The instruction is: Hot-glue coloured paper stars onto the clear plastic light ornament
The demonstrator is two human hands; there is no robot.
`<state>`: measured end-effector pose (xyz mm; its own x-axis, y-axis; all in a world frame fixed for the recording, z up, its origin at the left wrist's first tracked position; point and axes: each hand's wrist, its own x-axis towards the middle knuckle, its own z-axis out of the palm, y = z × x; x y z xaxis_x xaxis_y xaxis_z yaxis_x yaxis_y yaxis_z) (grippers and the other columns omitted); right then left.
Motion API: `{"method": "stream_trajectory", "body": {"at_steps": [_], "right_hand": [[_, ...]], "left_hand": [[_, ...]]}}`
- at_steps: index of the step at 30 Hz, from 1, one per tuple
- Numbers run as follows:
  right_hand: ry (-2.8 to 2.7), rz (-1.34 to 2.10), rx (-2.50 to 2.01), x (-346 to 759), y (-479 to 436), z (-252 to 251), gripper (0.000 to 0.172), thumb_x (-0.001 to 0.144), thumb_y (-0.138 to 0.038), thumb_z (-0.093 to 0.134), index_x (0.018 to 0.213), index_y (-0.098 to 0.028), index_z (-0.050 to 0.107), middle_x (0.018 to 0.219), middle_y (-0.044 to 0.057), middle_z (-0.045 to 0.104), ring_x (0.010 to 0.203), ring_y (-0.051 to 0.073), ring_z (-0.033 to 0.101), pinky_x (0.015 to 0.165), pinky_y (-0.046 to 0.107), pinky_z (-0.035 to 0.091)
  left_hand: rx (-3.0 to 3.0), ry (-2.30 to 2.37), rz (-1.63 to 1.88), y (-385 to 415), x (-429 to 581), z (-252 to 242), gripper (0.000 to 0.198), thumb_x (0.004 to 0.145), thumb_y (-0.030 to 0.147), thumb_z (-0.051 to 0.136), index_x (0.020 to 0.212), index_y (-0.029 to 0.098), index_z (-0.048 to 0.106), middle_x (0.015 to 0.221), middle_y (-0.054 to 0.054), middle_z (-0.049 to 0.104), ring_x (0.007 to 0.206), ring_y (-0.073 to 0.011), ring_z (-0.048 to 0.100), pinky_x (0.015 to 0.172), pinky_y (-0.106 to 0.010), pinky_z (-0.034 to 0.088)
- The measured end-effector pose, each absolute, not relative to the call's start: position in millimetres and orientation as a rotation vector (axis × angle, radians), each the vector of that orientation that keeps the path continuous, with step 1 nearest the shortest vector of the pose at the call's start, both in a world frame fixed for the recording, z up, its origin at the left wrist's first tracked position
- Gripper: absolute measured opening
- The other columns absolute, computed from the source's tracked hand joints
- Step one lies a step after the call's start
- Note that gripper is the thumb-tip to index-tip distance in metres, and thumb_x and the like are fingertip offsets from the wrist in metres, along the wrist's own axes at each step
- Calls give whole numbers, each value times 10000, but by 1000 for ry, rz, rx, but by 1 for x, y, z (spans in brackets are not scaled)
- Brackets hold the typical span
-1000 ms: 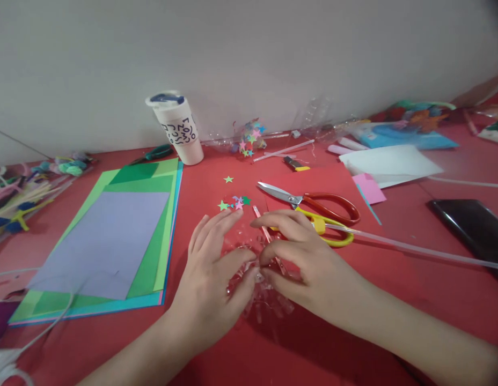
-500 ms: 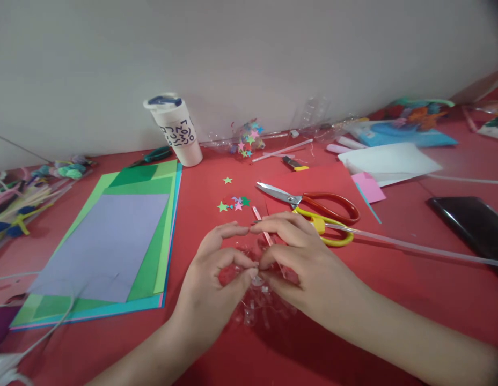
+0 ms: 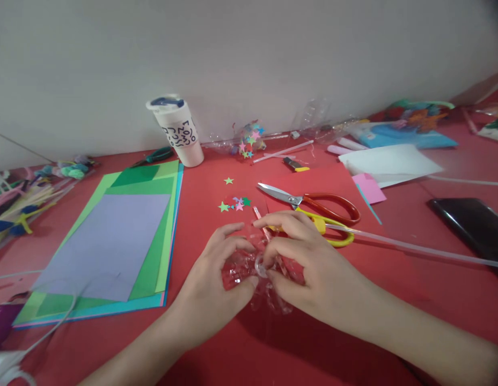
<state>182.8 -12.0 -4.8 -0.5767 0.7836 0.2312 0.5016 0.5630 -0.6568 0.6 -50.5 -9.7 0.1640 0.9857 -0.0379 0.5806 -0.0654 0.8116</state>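
Note:
Both my hands meet over a crumpled piece of clear plastic film (image 3: 249, 268) on the red table (image 3: 313, 343). My left hand (image 3: 214, 289) curls its fingers and thumb round the film's left side. My right hand (image 3: 309, 268) pinches the film from the right, fingertips almost touching the left thumb. A thin pink stick (image 3: 262, 224) lies just beyond the fingers. Small paper stars (image 3: 235, 203) sit a little farther back.
Red and yellow scissors (image 3: 317, 212) lie right of my hands, with a long clear tube (image 3: 414, 247) running right. Stacked coloured paper sheets (image 3: 112, 241) lie left. A white cup (image 3: 177, 131), a black phone (image 3: 472, 225) and white paper (image 3: 388, 163) stand farther off.
My left fingers, stretched flat a second ago, have curled in round the film. Both hands have gathered the film slightly tighter between them.

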Motion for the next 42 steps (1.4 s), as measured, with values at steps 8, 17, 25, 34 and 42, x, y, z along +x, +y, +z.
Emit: {"method": "stream_trajectory", "body": {"at_steps": [8, 17, 25, 34, 42], "right_hand": [[-2349, 757, -1033, 184, -12, -4, 131, 753, -100, 592, 765, -230, 577, 1281, 50, 509, 1244, 260, 408, 999, 502, 373], [-2347, 657, -941, 182, -15, -7, 135, 813, -105, 553, 742, -220, 546, 1247, 52, 533, 1219, 236, 421, 979, 445, 400], [-2334, 647, -958, 189, -14, 0, 228, 754, -66, 527, 885, -244, 583, 1265, 73, 498, 1255, 253, 405, 996, 475, 392], [-2226, 529, -1085, 198, 0, 10, 181, 815, -117, 459, 834, -235, 594, 1195, 65, 570, 1149, 212, 554, 922, 358, 456], [-2333, 493, -1568, 221, 5, 22, 126, 866, -253, 458, 773, -228, 539, 773, 23, 655, 644, 164, 595, 576, 286, 432]], "left_hand": [[1782, 1453, 770, -47, 1, -13, 231, 772, 92, 555, 935, 252, 591, 1277, -53, 522, 1273, -208, 460, 1021, -383, 421], [1864, 1443, 765, -51, 2, -18, 295, 725, 11, 501, 895, 243, 566, 1199, -39, 544, 1308, -184, 404, 1056, -354, 378], [1770, 1443, 760, -51, 0, -11, 300, 729, 55, 539, 946, 257, 590, 1287, -40, 494, 1316, -210, 406, 1071, -407, 367], [1612, 1394, 788, -47, -9, -5, 313, 765, 122, 556, 1032, 270, 626, 1332, -50, 471, 1139, -208, 565, 878, -351, 528], [1575, 1484, 724, -46, -11, -3, 271, 762, 157, 560, 1007, 241, 480, 1061, -44, 594, 913, -174, 622, 694, -300, 524]]}}
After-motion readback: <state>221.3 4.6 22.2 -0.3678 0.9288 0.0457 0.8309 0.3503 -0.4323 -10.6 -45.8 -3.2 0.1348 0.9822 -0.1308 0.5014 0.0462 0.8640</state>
